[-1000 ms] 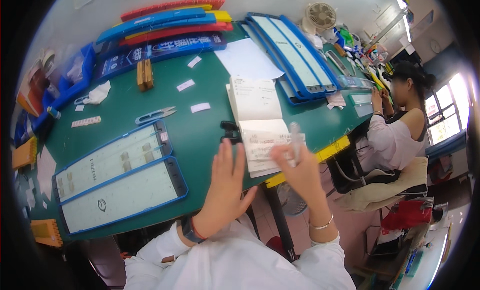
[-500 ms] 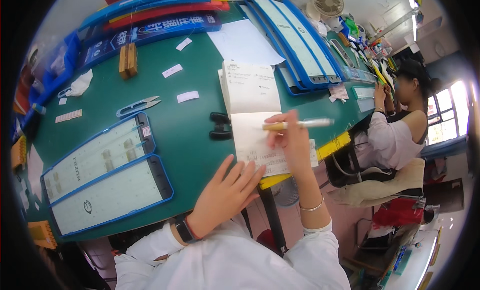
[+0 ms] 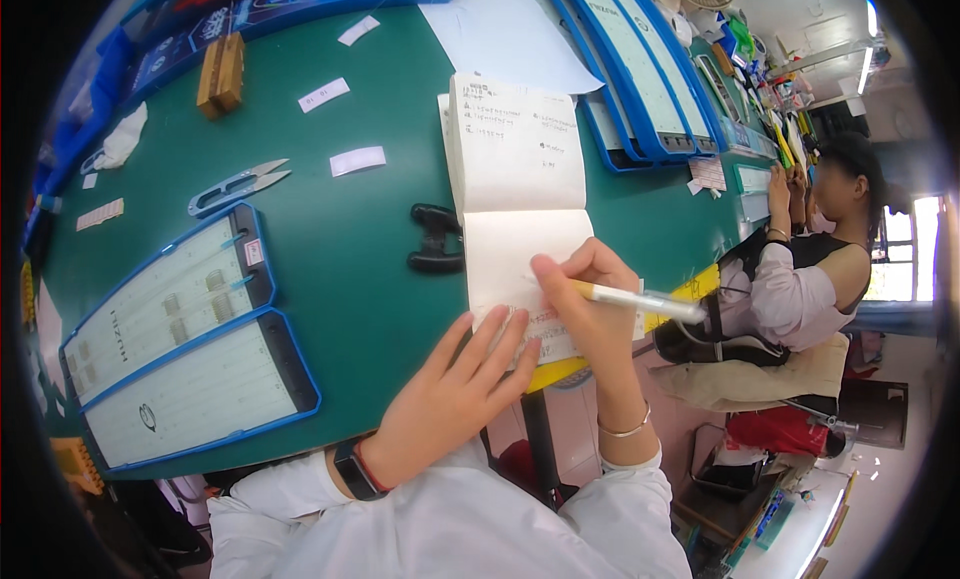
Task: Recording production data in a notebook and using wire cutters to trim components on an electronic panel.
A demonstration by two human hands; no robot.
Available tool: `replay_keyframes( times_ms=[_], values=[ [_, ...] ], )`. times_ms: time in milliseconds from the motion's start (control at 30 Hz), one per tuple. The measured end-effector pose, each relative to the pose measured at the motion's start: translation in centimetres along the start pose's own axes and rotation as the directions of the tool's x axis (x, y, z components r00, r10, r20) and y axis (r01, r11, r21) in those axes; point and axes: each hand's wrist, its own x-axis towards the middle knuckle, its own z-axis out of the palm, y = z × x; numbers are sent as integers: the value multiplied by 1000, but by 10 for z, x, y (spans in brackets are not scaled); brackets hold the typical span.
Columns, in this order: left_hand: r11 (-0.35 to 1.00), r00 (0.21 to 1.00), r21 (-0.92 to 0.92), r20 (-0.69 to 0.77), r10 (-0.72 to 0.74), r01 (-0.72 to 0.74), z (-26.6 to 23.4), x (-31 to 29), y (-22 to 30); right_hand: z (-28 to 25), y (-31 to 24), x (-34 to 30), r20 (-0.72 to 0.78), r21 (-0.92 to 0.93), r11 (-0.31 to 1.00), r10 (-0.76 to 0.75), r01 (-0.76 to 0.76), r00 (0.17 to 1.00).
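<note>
An open notebook [image 3: 520, 179] lies on the green table, its upper page bearing handwriting and its lower page mostly blank above some lines near the bottom. My right hand [image 3: 595, 304] grips a white and tan pen [image 3: 640, 298] over the lower page, the tip pointing left at the paper. Flat across the notebook's lower left corner rests my left hand [image 3: 455, 399], fingers spread and holding nothing. A black H-shaped object [image 3: 436, 239] sits against the notebook's left edge.
Blue-framed cases lie at left [image 3: 190, 349] and are stacked at upper right [image 3: 650, 79]. Blue thread snips [image 3: 235, 189], a wooden block [image 3: 220, 76], paper slips [image 3: 357, 161] and a white sheet [image 3: 500, 34] are on the table. Another person [image 3: 825, 239] sits at right.
My right hand has turned and lowered, bringing the pen's tip toward the lower page. The left hand stays on the notebook. The whole view has shifted slightly closer.
</note>
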Motion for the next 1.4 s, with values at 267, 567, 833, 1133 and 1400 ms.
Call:
replay_keyframes(
  times_ms=[267, 567, 833, 1133, 1400],
  values=[
    [997, 998, 72, 57, 0, -4, 2, 0, -1, -1, 9, -1, -57, -240, 965, -120, 103, 991],
    [999, 998, 50, 52, -22, 19, 4, 1, 1, 0, 6, 2, 2, -267, 954, -140, 135, 990],
    [998, 998, 56, 61, -16, 13, 3, 1, 2, -2, 8, 1, -15, -255, 954, -167, 158, 986],
    [999, 999, 47, 46, -25, 23, 3, 0, 1, -2, 6, 2, -30, -256, 958, -140, 128, 990],
    [999, 998, 35, 51, -26, 24, 3, 1, 2, -3, 6, 1, -18, -270, 952, -152, 142, 988]
  ],
)
